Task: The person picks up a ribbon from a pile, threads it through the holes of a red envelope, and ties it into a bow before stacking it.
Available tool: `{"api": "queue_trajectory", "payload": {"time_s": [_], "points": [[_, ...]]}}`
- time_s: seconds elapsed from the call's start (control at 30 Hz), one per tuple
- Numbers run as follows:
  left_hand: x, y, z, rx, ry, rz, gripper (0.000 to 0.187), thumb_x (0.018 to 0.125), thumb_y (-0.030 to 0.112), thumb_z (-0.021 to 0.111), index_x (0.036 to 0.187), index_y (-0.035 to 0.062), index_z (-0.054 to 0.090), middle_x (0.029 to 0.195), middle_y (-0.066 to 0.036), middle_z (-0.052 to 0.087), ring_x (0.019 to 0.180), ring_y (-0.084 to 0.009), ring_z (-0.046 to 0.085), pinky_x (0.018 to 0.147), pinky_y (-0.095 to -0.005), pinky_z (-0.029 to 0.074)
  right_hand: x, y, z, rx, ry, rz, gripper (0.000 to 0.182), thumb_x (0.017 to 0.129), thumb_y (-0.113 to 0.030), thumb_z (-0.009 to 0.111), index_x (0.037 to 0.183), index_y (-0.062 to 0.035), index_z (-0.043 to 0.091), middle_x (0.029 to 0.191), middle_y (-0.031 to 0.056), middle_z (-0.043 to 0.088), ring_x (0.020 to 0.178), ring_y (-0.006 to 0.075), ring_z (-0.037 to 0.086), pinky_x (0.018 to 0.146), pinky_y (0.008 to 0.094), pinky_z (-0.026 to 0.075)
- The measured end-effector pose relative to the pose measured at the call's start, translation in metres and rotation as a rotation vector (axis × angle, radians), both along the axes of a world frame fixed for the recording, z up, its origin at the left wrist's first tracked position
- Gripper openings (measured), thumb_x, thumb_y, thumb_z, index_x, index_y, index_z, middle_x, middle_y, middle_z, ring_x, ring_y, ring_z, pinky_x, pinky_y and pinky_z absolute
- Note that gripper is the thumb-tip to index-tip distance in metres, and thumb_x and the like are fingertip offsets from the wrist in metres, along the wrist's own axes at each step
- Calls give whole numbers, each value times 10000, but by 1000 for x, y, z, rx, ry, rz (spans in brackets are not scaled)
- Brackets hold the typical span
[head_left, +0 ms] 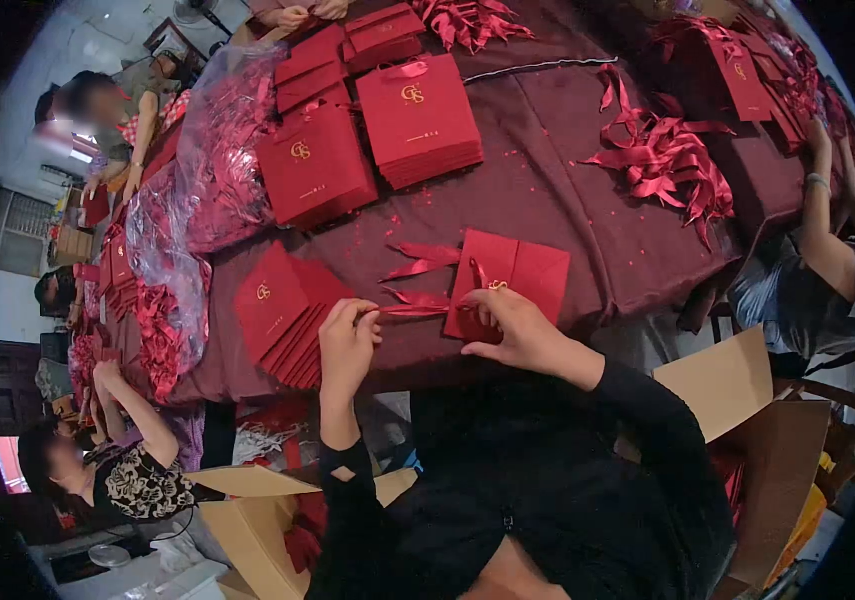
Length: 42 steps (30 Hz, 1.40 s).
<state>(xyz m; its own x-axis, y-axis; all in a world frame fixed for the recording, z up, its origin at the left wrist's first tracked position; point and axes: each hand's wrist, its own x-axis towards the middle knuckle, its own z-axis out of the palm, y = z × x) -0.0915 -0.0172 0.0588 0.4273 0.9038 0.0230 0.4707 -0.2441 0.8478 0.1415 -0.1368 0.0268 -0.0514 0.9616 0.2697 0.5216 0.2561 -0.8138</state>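
Note:
A red paper gift bag with gold lettering lies flat at the table's near edge. Red ribbons trail from its left side. My left hand pinches the end of one ribbon, stretched left from the bag. My right hand holds the bag, curled fingers over the lettering beside a ribbon loop, thumb spread toward the near edge. Whether those fingertips also grip the ribbon is hidden. Left of my left hand, a fanned stack of red bags lies on the table.
Stacked bags with ribbon handles stand farther back. Beside them is a clear plastic sack of red ribbons. A loose ribbon pile lies right on the dark red tablecloth. Open cardboard boxes flank me. Other people work around the tables.

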Motion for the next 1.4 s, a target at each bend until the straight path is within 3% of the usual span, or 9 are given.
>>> {"api": "queue_trajectory", "payload": {"time_s": [0.27,0.6,0.67,0.8,0.87,1.03,1.2,1.27,1.4], "points": [[-5,7,-14,2,-42,119,75,871,-19,555,911,-49,611,878,-85,568,610,-130,601,507,-247,516,6,-10,6,-78,-95,50,786,703,-269,797,1334,-15,403,880,150,551,792,306,553,765,410,465],[-3,1,-20,5,-118,218,110,922,22,535,950,-61,601,920,-91,547,696,-141,627,611,-285,569,-3,-16,1,-16,-215,14,881,691,-326,792,1337,85,355,951,206,530,910,357,514,839,423,446],[1,1,-26,9,-192,247,81,902,-12,540,932,-63,596,922,-91,547,675,-145,629,592,-271,567,-9,-18,-1,115,-489,-30,905,699,-372,776,1321,129,352,1011,217,520,971,365,491,872,420,437],[9,-6,-24,1,-342,276,99,921,9,540,975,-65,577,917,-86,543,698,-148,629,622,-290,581,-25,-22,0,12,-955,40,610,799,-196,589,1281,137,418,1058,178,517,916,292,483,797,352,433],[12,-11,-14,49,-378,232,123,924,9,538,1017,-63,571,938,-93,553,724,-150,629,648,-292,579,-28,-33,8,3,-934,-7,524,795,-134,519,1260,102,467,1048,145,522,880,261,472,762,329,414],[19,-23,16,164,-535,275,347,939,25,526,1277,-31,472,1156,-141,546,904,-170,609,790,-303,541,16,-41,80,418,-645,-247,414,709,-112,640,1118,-61,613,1024,88,587,990,275,530,764,377,438],[28,-19,15,342,-466,262,321,915,-18,529,1235,-32,516,1151,-136,536,958,-184,592,795,-306,530,127,6,119,553,126,-810,216,885,-49,616,1090,0,564,953,92,650,877,153,624,778,268,490],[30,-20,11,465,-283,176,272,940,35,528,1205,-24,545,1179,-132,538,1018,-194,577,859,-329,493,183,46,120,386,489,-859,213,894,-81,623,1073,16,561,954,75,643,805,114,595,711,222,469],[29,-25,22,609,-15,198,255,919,83,568,1166,19,585,1206,-138,533,1106,-277,530,946,-384,425,279,156,49,239,568,-980,256,835,-173,717,998,3,629,829,18,627,705,81,527,612,231,416]]}}
